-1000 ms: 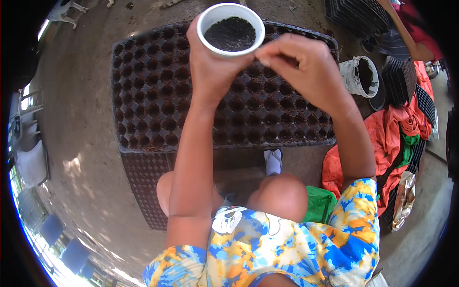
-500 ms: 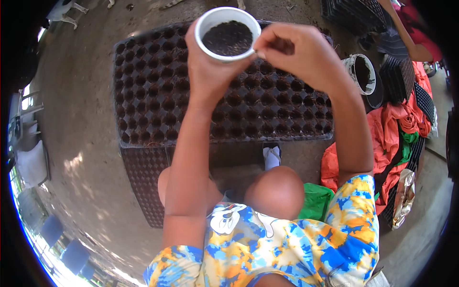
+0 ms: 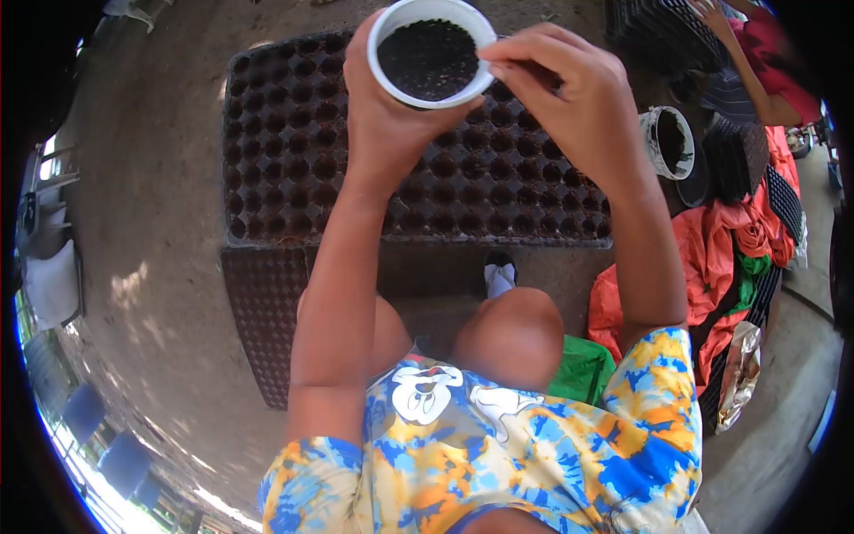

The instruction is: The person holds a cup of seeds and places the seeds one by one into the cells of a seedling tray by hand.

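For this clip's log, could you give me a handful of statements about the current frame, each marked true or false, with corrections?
1. The left hand holds a white cup. True.
2. The cup is empty. False: it holds dark, grainy contents.
3. The right hand's thumb and finger are at or close beside the cup's rim. True.
4. The cup stands on the celled tray. False: it is held up in the left hand, with the celled tray below.
5. A white bucket is on the picture's right side. True.
6. The crumpled sheet near the bucket is blue. False: the sheet is orange-red.
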The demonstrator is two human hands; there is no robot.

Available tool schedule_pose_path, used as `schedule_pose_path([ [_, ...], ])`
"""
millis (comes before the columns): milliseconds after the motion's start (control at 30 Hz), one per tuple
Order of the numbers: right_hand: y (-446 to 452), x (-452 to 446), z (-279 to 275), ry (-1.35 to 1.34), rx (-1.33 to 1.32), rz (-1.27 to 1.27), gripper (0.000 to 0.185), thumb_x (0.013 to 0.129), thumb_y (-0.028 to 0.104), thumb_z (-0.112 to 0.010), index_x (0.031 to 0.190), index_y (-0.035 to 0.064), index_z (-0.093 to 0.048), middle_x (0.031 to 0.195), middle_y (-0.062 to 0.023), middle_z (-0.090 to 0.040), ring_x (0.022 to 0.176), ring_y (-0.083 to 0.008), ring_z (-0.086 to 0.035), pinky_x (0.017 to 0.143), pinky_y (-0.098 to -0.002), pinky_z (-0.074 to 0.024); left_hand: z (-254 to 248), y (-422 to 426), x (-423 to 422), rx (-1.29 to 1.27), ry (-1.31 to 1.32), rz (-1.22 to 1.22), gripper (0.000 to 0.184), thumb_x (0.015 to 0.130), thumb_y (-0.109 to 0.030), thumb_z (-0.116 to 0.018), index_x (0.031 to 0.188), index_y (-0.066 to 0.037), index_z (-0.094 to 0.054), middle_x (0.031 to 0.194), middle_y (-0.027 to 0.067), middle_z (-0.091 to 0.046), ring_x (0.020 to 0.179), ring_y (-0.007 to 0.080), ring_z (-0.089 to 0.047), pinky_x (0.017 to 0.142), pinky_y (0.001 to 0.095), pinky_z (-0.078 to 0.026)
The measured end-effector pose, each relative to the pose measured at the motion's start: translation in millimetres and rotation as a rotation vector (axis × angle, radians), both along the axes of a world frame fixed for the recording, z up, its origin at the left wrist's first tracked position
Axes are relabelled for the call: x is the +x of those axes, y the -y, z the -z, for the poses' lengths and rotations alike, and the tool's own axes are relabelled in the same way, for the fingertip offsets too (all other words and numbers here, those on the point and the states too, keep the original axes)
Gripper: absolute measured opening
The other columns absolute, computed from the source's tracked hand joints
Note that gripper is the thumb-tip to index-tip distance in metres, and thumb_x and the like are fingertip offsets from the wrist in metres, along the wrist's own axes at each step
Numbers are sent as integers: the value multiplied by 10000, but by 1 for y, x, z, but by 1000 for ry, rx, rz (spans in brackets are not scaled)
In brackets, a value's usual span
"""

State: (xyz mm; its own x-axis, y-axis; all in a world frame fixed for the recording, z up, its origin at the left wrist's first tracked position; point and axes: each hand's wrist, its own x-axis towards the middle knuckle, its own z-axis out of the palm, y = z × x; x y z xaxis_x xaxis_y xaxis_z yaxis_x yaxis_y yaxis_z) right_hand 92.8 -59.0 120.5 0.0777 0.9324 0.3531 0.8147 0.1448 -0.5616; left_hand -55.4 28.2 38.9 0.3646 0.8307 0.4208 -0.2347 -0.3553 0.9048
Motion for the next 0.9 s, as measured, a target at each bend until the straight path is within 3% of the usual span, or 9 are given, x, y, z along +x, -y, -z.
schedule_pose_path([
  [100,-25,-10,-3,255,-154,-146,182,797,31,-653,973,13,-698,917,-168,-677,803,-294,-667,739,-355,-540,5,2,1,398,-302,-175,1028,550,-192,-947,1388,-52,-368,1331,138,-477,1183,265,-524,1012,396,-441],
  [133,-32,-14,3,349,-261,-158,195,781,35,-649,968,10,-694,928,-182,-673,820,-323,-661,749,-382,-539,5,6,2,453,-308,-180,1049,521,-203,-951,1388,-47,-380,1344,154,-465,1194,311,-505,1030,426,-407],
  [167,-38,-18,5,445,-369,-174,208,764,39,-644,964,6,-691,939,-197,-669,838,-352,-656,760,-409,-539,7,9,3,479,-307,-196,941,538,-263,-899,1332,-77,-429,1288,94,-508,1216,292,-470,1024,427,-295],
  [200,-42,-20,3,454,-449,-194,220,733,22,-622,944,-5,-680,960,-204,-671,881,-375,-650,784,-450,-527,12,9,4,456,-298,-167,940,540,-259,-901,1331,-74,-427,1287,102,-510,1214,298,-474,1022,431,-309],
  [467,-44,-10,5,171,-197,-202,181,744,53,-628,918,22,-666,910,-208,-652,840,-391,-634,755,-449,-509,6,7,11,261,-227,-59,950,529,-243,-913,1326,-65,-426,1286,138,-509,1223,346,-468,1020,447,-348],
  [567,-37,-8,-9,-152,-163,-129,163,781,29,-645,942,32,-671,848,-129,-659,760,-290,-646,721,-368,-521,-3,4,12,178,-294,-43,915,537,-218,-908,1307,-48,-444,1251,136,-531,1191,323,-491,1011,428,-358],
  [667,-23,-6,-15,-363,-86,-40,100,825,-8,-662,923,10,-664,819,-13,-634,737,-67,-577,655,-228,-470,-1,-1,13,210,-187,-112,811,545,-136,-902,1238,4,-504,1103,123,-635,1029,234,-616,920,356,-470],
  [800,17,-2,1,-511,-334,51,82,833,-23,-658,900,18,-683,839,29,-623,719,-10,-533,621,-191,-436,2,-8,1,233,-136,-200,936,542,-119,-924,1328,11,-434,1204,132,-575,1114,227,-582,973,356,-456],
  [900,39,-4,58,-325,-401,6,155,779,-34,-668,920,27,-692,839,-68,-651,687,-126,-618,650,-258,-497,-1,-17,-4,190,-146,-178,970,559,-122,-926,1359,3,-393,1246,128,-521,1155,238,-544,997,359,-437],
])
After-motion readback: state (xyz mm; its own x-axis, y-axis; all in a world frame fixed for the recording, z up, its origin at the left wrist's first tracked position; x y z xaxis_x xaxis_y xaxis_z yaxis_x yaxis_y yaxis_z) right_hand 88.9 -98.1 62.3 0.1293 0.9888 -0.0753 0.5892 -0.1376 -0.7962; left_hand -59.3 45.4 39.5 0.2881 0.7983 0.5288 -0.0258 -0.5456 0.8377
